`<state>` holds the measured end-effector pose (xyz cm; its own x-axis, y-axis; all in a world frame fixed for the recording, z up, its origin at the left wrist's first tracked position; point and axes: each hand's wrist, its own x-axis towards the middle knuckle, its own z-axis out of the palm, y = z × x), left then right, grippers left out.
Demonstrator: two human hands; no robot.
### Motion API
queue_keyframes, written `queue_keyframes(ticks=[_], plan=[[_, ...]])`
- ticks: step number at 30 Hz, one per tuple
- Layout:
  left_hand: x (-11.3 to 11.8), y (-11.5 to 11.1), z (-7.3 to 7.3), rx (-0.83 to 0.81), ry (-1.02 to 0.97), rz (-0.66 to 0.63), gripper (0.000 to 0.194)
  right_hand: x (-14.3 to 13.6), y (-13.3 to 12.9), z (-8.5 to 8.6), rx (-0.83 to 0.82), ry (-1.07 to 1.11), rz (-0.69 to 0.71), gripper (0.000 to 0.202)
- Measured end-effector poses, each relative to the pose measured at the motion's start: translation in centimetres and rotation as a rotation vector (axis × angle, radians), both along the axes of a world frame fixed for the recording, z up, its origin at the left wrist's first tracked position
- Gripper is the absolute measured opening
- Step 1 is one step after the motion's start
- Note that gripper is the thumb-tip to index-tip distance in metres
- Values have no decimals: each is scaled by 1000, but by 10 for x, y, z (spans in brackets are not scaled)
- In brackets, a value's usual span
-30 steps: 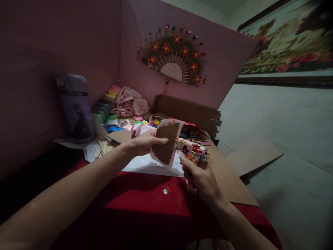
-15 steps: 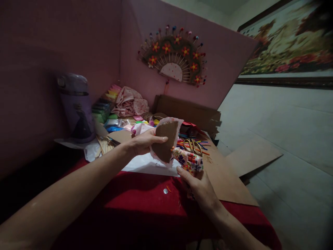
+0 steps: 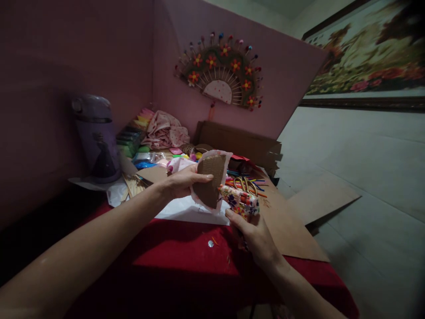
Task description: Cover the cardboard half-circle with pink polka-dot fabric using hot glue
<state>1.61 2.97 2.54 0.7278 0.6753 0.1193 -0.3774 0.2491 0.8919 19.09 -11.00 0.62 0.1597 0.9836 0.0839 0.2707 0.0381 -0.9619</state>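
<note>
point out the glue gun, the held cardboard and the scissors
Glue gun [image 3: 239, 201]: head view, on its flowered body.
Held cardboard [image 3: 209, 191]: head view, on its bare brown face.
Scissors [image 3: 246, 182]: head view, on the gold handles.

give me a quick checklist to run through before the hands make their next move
1. Cardboard piece held: ok, left hand grips it, thumb across its face.
2. Glue gun in grip: ok, in the right hand.
3. Nozzle at the cardboard: ok, beside its right edge; contact, cannot tell.
4. Left thumb apart from nozzle: ok, a gap shows.
5. Fabric border folded onto the cardboard: not ok, it sticks out past the right edge.
6. Glue gun hot: cannot tell.
</note>
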Motion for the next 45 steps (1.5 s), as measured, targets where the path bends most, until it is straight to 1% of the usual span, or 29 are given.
queue_keyframes(ticks=[4,8,12,14,15,16,18,20,21,22,24,25,27,29,31,32,33,34,35,36,37,39,40,41,42,44,45], plan=[[0,-1,1,-12,-3,-6,35,3,-3,6,46,4,-12,45],[1,-2,2,-46,15,3,28,2,-2,10,64,-23,30,38],[1,-1,2,-53,28,5,31,1,3,10,93,-71,39,42],[1,0,1,-53,26,-2,31,4,7,11,116,-105,52,40],[1,1,1,-55,23,1,31,8,9,12,132,-131,43,39],[0,2,0,-55,20,8,31,14,12,14,139,-163,3,39],[-1,3,1,-51,10,30,34,33,15,16,180,-296,-140,41],[-2,4,2,-40,-2,75,37,58,17,17,181,-473,-249,48],[-2,4,3,-35,-8,97,37,73,18,17,152,-576,-292,51],[-3,5,4,-31,-13,119,36,86,18,15,83,-691,-321,53],[-3,5,6,-26,-26,149,32,110,16,10,-100,-902,-348,51],[-3,5,7,-27,-33,154,31,119,16,6,-144,-968,-341,50],[-4,5,9,-44,-38,167,28,130,15,-1,-162,-1064,-250,50],[-4,5,11,-68,-39,187,25,133,14,-7,-158,-1129,-182,49],[-5,5,12,-85,-44,201,22,129,12,-9,-157,-1242,-175,45],[-6,5,12,-85,-52,203,21,123,10,-7,-164,-1323,-197,42],[-6,4,13,-80,-65,199,22,117,8,-4,-145,-1432,-288,38],[-7,3,15,-69,-79,191,25,108,6,0,-87,-1525,-370,35],[-8,2,16,-55,-93,179,27,99,4,5,7,-1563,-405,31],[-8,1,17,-38,-105,164,29,89,4,10,121,-1544,-402,28],[-9,0,19,-22,-117,149,29,79,6,15,254,-1486,-371,26],[-10,-3,22,-2,-137,124,26,59,16,24,457,-1276,-361,27],[-10,-3,22,2,-147,119,24,50,23,28,505,-1132,-344,29],[-11,-4,23,3,-157,122,24,42,33,30,517,-956,-311,32],[-11,-3,23,-3,-162,130,23,34,43,31,481,-776,-223,36],[-12,-1,22,-29,-156,153,23,21,62,30,368,-417,48,43],[-12,0,21,-45,-150,164,23,15,71,29,302,-281,164,46]])
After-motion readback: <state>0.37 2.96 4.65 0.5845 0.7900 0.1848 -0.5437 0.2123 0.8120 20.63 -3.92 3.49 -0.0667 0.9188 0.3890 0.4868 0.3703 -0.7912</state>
